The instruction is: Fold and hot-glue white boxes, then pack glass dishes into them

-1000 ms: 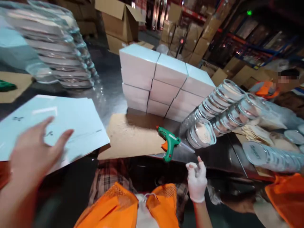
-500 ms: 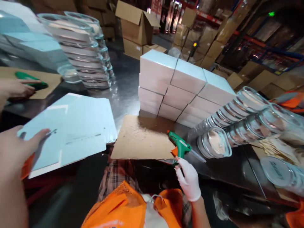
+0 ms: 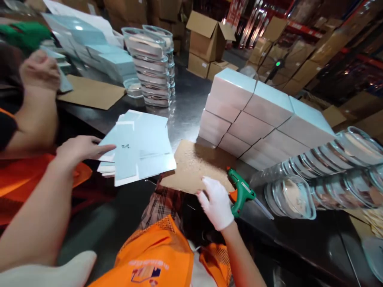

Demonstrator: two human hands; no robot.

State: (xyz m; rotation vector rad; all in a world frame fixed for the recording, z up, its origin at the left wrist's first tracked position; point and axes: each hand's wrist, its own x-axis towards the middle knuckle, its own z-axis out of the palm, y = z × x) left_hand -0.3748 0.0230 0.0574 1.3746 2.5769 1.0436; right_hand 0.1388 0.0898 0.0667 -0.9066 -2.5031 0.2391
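My bare left hand (image 3: pixel 78 152) grips the left edge of several loosely fanned pale-blue cardboard sheets (image 3: pixel 152 137), its thumb on top. The upper sheet bears a small dark mark. These sheets are tilted beyond the table's near edge, left of a brown cardboard piece (image 3: pixel 187 171). In a white glove, my right hand (image 3: pixel 216 204) hovers at or touches the cardboard's near edge, fingers loosely bent and apart. Just right of it lies a green glue gun (image 3: pixel 243 191) with an orange trigger, a clear glue stick out of its back.
White boxes (image 3: pixel 263 107) are stacked behind the cardboard. Clear tubs stand stacked at left (image 3: pixel 152 67) and lean in rows at right (image 3: pixel 323 159). A co-worker's raised hand (image 3: pixel 40 71) is at far left. A blurred white shape (image 3: pixel 60 271) fills the lower left corner.
The view has swung left. My right hand has moved left, away from the glue gun's handle. The sheets in my left hand have fanned apart. The co-worker's hand has left a green glue gun.
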